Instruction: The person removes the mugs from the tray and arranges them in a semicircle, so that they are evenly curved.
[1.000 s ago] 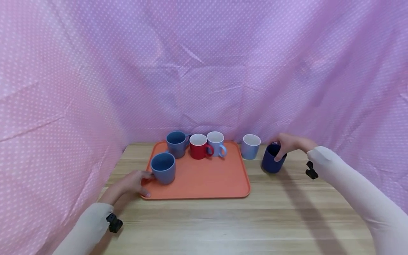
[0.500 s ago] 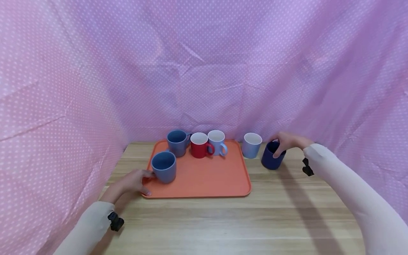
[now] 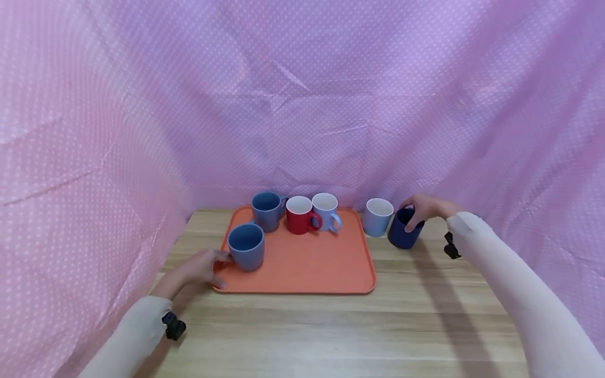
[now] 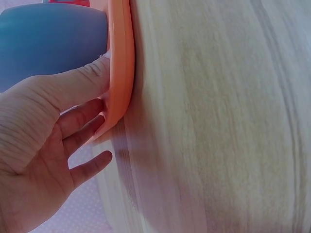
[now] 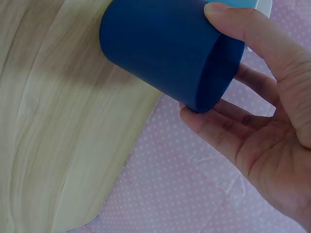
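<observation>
My right hand (image 3: 422, 208) grips a dark blue cup (image 3: 402, 234) by its rim from above. In the right wrist view the thumb presses the cup's (image 5: 150, 41) outer wall, and the other fingers lie round the far side of its mouth; no handle shows. A light blue cup (image 3: 376, 222) with a white inside stands just left of it on the table. My left hand (image 3: 202, 268) rests at the front left corner of the orange tray (image 3: 321, 268), thumb and fingers spread along the rim. Close by its fingers stands a grey-blue mug (image 3: 248, 254) on the tray.
Along the tray's back stand another grey-blue mug (image 3: 268, 216), a red mug (image 3: 298, 220) and a light blue mug (image 3: 323, 216). The wooden table (image 3: 302, 336) extends in front of the tray. Pink dotted cloth (image 3: 321, 105) hangs behind and at both sides.
The dark blue cup has shifted slightly left and back in my right hand, narrowing its gap to the light blue cup. My left hand stays at the tray corner.
</observation>
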Demonstrator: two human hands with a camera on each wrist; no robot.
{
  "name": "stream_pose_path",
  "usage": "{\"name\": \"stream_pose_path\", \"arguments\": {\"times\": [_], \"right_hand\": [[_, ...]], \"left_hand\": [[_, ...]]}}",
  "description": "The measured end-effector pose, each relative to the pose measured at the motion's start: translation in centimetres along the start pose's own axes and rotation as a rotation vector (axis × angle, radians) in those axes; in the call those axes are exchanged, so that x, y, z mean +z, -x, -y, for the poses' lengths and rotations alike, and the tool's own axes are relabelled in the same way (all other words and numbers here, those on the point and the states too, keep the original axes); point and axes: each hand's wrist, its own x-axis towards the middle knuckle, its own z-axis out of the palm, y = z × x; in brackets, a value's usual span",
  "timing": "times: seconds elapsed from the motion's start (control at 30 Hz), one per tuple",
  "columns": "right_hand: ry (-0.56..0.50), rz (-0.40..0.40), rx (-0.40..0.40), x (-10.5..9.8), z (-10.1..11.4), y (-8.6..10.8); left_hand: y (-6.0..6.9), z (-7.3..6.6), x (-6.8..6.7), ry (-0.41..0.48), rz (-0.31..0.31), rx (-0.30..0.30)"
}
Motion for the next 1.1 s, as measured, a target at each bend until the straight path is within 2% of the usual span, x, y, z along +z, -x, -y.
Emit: {"name": "stream_pose_path", "arguments": {"times": [0.1,0.27,0.5,0.73,0.97,1.1], "right_hand": [[-0.004,-0.013,0.002,0.2,0.0,-0.1],[-0.020,0.000,0.017,0.2,-0.2,-0.3],[0.010,-0.018,0.033,0.1,0.0,-0.4],[-0.022,-0.018,-0.050,0.2,-0.7,-0.1],[-0.017,-0.014,0.016,0.2,0.2,-0.3],[0.013,0.007,0.047,0.1,0.6,-0.2]], "left_hand": [[-0.2,0.0,0.0,0.007,0.005,0.011],[-0.4,0.0,0.2,0.021,0.029,-0.015],[-0.4,0.0,0.3,0.011,0.004,-0.009],[0.0,-0.3,0.3,0.013,0.018,-0.001],[-0.1,0.0,-0.1,-0.010,-0.006,0.037],[-0.3,0.2,0.0,-0.016,0.003,0.020]]}}
